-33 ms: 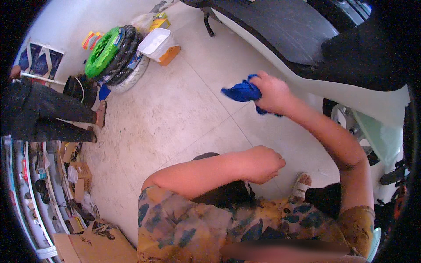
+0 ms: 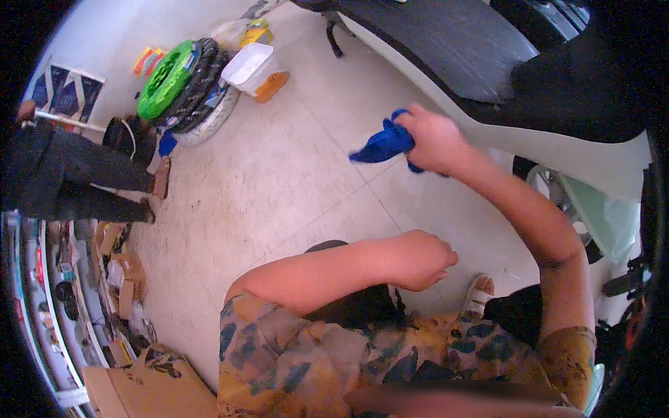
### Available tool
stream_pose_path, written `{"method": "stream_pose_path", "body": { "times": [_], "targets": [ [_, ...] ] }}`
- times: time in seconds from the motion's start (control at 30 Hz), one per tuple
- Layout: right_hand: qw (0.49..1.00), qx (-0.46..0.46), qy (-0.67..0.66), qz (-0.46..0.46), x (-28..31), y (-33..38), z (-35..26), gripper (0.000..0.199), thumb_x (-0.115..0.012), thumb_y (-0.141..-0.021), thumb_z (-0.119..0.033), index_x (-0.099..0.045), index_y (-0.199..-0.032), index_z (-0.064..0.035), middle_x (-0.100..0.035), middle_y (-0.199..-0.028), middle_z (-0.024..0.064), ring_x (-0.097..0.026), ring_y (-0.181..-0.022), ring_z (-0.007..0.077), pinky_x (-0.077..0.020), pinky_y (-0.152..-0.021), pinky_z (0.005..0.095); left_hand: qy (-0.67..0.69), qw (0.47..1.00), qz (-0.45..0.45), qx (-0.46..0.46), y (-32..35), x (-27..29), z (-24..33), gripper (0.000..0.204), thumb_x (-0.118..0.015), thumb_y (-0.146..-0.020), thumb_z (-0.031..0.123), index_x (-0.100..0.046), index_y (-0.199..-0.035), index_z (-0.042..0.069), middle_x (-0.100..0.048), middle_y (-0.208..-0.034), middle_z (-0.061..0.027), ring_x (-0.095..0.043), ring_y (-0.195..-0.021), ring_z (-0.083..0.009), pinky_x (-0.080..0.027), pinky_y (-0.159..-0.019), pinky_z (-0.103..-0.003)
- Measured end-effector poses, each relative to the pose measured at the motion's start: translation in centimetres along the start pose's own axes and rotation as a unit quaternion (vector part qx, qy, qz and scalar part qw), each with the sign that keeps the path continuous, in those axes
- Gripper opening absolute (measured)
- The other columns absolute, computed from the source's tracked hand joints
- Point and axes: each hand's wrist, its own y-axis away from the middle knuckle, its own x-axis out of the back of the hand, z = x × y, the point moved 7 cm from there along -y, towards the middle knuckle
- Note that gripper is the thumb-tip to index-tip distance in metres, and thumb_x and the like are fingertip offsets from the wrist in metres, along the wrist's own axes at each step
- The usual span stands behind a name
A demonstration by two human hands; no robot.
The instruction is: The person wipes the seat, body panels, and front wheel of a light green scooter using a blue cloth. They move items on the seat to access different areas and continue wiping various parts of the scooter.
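Note:
My right hand (image 2: 435,139) is closed round a crumpled blue cloth (image 2: 383,144), part of which hangs out to the left of the fingers. It is held beside the pale lower edge of a scooter (image 2: 481,115) with a black upper part; whether the cloth touches it, I cannot tell. Lower down, my left hand (image 2: 424,261) is loosely curled in front of my body near my bent leg, with nothing visible in it. The inner side of its fingers is partly hidden.
Tyres (image 2: 198,94), one wrapped in green, lean at the back left beside a white tub (image 2: 251,70). A person in dark trousers (image 2: 77,171) stands at the left, a hand on a white pole. Shelves (image 2: 52,292) and a cardboard box (image 2: 150,390) line the lower left.
My right hand has risen slightly with the blue cloth, whose loose end has changed shape. My left hand has shifted a touch to the right.

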Motion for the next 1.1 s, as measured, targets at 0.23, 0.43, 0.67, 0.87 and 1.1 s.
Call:
{"method": "stream_pose_path", "body": {
  "times": [0.23, 0.43, 0.67, 0.87, 1.1],
  "targets": [
    [0.998, 0.027, -0.012, 0.061, 1.7, -3.4, 2.0, 0.043, -0.066, -0.072, -0.017, -0.063, -0.115, -0.0106, -0.061, -0.109, 0.0145, -0.063, -0.101, 0.0348, -0.0531, -0.086, 0.0439, -0.157, 0.975, 0.075, 0.138, 4.9, 2.4, 5.1, 0.031, -0.059, -0.078, 0.011, -0.059, -0.107, 0.002, -0.062, -0.094, -0.0119, -0.061, -0.091, -0.03, -0.049, -0.075, -0.041],
    [0.995, 0.003, -0.039, 0.092, 1.0, -4.5, 3.5, 0.045, -0.065, -0.073, -0.017, -0.063, -0.117, -0.0122, -0.06, -0.112, 0.0138, -0.063, -0.102, 0.034, -0.0527, -0.086, 0.0437, -0.116, 0.971, 0.006, 0.211, 7.3, 0.4, 5.9, 0.041, -0.058, -0.078, 0.012, -0.057, -0.117, 0.0, -0.06, -0.091, -0.01, -0.06, -0.086, -0.0258, -0.047, -0.071, -0.038],
    [0.962, -0.034, -0.084, 0.257, 5.9, -3.9, 6.5, 0.048, -0.072, -0.072, -0.012, -0.061, -0.119, -0.0083, -0.063, -0.114, 0.0144, -0.063, -0.105, 0.0331, -0.0503, -0.09, 0.0382, -0.144, 0.954, 0.043, 0.26, 8.3, 1.6, 2.4, 0.041, -0.057, -0.08, 0.014, -0.059, -0.118, 0.0, -0.059, -0.092, -0.0077, -0.06, -0.083, -0.0247, -0.047, -0.066, -0.037],
    [0.939, -0.112, -0.157, 0.286, 7.1, -3.0, 8.7, 0.054, -0.076, -0.069, -0.018, -0.058, -0.117, -0.0039, -0.062, -0.115, 0.0176, -0.061, -0.105, 0.0375, -0.0506, -0.091, 0.0428, -0.015, 0.951, 0.01, 0.308, 9.5, 0.3, 3.1, 0.044, -0.056, -0.081, 0.017, -0.059, -0.123, 0.003, -0.06, -0.094, -0.0078, -0.059, -0.082, -0.0222, -0.046, -0.062, -0.036],
    [0.908, -0.122, 0.291, 0.275, 7.7, -6.0, 9.1, 0.053, -0.068, -0.08, -0.02, -0.054, -0.129, -0.0051, -0.055, -0.127, 0.0201, -0.058, -0.112, 0.0385, -0.0486, -0.094, 0.044, 0.082, 0.938, 0.097, 0.323, 10.3, 2.0, 4.8, 0.048, -0.061, -0.08, 0.023, -0.058, -0.125, 0.004, -0.062, -0.1, -0.009, -0.06, -0.085, -0.023, -0.048, -0.067, -0.036]
  ]
}}
